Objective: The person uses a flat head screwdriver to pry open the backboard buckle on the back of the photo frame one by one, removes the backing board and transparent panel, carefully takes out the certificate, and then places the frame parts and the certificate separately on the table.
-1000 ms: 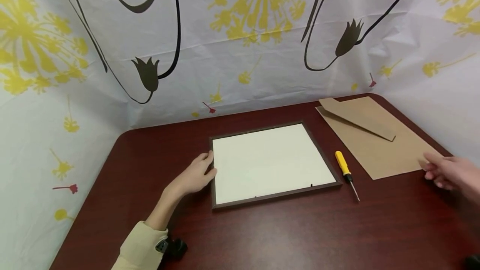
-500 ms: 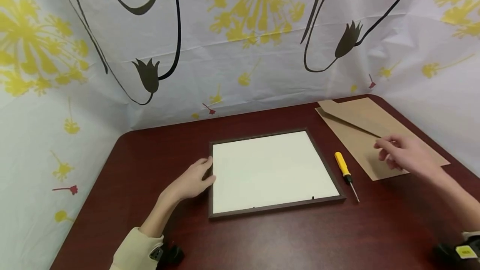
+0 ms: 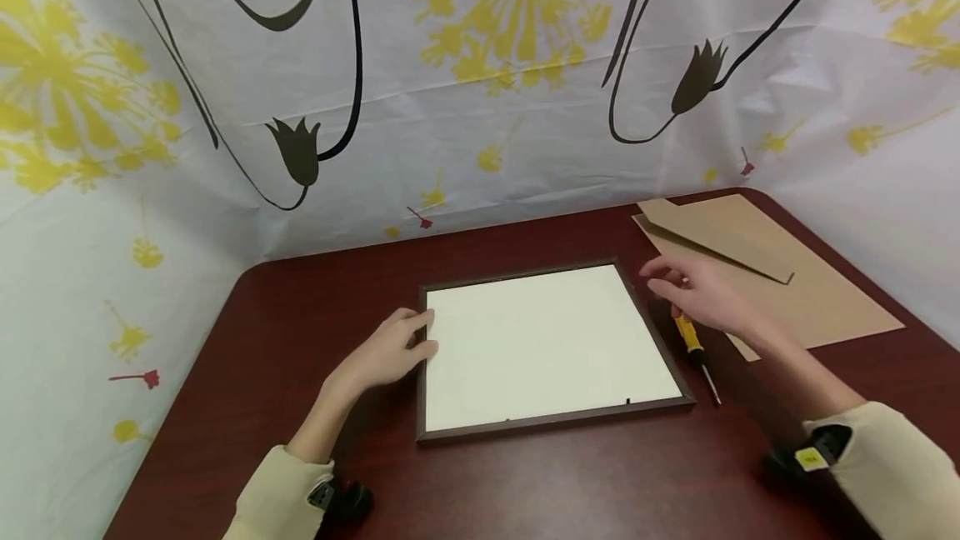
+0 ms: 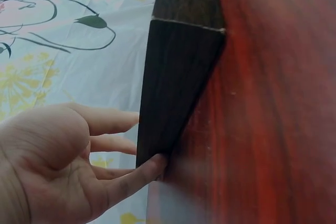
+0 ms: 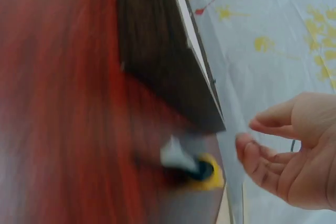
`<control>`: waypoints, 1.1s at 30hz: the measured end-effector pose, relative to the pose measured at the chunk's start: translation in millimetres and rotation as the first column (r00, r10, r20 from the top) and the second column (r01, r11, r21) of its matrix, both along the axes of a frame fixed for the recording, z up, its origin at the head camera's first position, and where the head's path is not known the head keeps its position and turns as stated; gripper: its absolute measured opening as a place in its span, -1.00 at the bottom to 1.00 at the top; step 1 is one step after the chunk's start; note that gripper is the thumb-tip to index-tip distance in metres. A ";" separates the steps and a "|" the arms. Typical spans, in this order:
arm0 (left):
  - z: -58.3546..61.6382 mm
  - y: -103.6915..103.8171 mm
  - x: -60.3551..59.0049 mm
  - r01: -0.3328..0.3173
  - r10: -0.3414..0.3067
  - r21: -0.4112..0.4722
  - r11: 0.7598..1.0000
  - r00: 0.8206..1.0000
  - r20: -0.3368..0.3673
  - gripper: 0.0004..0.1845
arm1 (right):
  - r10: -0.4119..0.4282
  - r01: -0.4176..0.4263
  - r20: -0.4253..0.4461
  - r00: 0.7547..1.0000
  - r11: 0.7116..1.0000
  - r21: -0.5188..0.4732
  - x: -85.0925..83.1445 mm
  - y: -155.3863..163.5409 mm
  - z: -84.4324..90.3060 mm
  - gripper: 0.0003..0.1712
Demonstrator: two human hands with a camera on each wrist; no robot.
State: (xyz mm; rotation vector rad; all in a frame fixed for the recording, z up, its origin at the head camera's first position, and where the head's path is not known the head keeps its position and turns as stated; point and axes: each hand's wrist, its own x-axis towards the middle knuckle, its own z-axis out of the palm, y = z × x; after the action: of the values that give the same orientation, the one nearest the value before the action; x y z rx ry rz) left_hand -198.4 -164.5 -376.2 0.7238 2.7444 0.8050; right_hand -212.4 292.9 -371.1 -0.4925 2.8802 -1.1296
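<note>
A dark brown picture frame (image 3: pixel 551 422) with a white panel lies flat on the reddish-brown table (image 3: pixel 525 482). My left hand (image 3: pixel 390 350) rests with straight fingers against the frame's left edge (image 4: pixel 173 103); its fingertips (image 4: pixel 152 163) touch the wood. My right hand (image 3: pixel 697 294) hovers with loosely spread fingers above the frame's far right corner and holds nothing. Just under it lies a yellow-handled screwdriver (image 3: pixel 692 344), blurred in the right wrist view (image 5: pixel 202 171) beside the frame's corner (image 5: pixel 173 77).
A brown cardboard backing sheet (image 3: pixel 817 307) lies at the table's far right corner, with a narrower cardboard strip (image 3: pixel 712 236) on top of it. A white cloth (image 3: pixel 480 82) printed with yellow and black flowers hangs behind and at both sides.
My right hand has come in from the table's right edge, across the cardboard, to the frame's far right corner. The frame sits slightly nearer me. The left hand stays at the left edge.
</note>
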 end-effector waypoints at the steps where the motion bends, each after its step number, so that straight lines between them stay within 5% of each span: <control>1: 0.1 1.4 -1.8 -0.004 0.004 -0.001 1.000 1.000 0.007 -0.42 | 0.009 -0.009 0.014 1.000 1.000 0.003 -2.5 -4.6 -0.4 -0.67; 14: -3.5 13.2 -20.0 -0.083 0.092 -0.072 0.994 0.986 0.137 -0.22 | 0.132 -0.156 0.215 0.968 0.983 0.100 -22.2 -21.0 -10.4 -0.14; 22: -1.6 12.3 -18.4 -0.071 0.080 -0.079 0.994 0.989 0.122 -0.24 | 0.196 -0.213 0.135 0.971 0.969 0.126 -22.2 -27.0 -8.2 -0.20; 33: -2.4 16.0 -14.4 -0.076 0.082 -0.068 0.995 0.992 0.094 -0.28 | 0.119 -0.143 0.110 0.987 0.960 0.242 -16.0 -34.3 -4.8 -0.35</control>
State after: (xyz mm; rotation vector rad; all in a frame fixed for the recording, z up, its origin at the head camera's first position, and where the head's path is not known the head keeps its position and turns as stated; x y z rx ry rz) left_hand -212.7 -148.5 -378.6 0.5515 2.7127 0.7424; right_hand -228.4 258.7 -375.9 -0.5905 2.8037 -0.7374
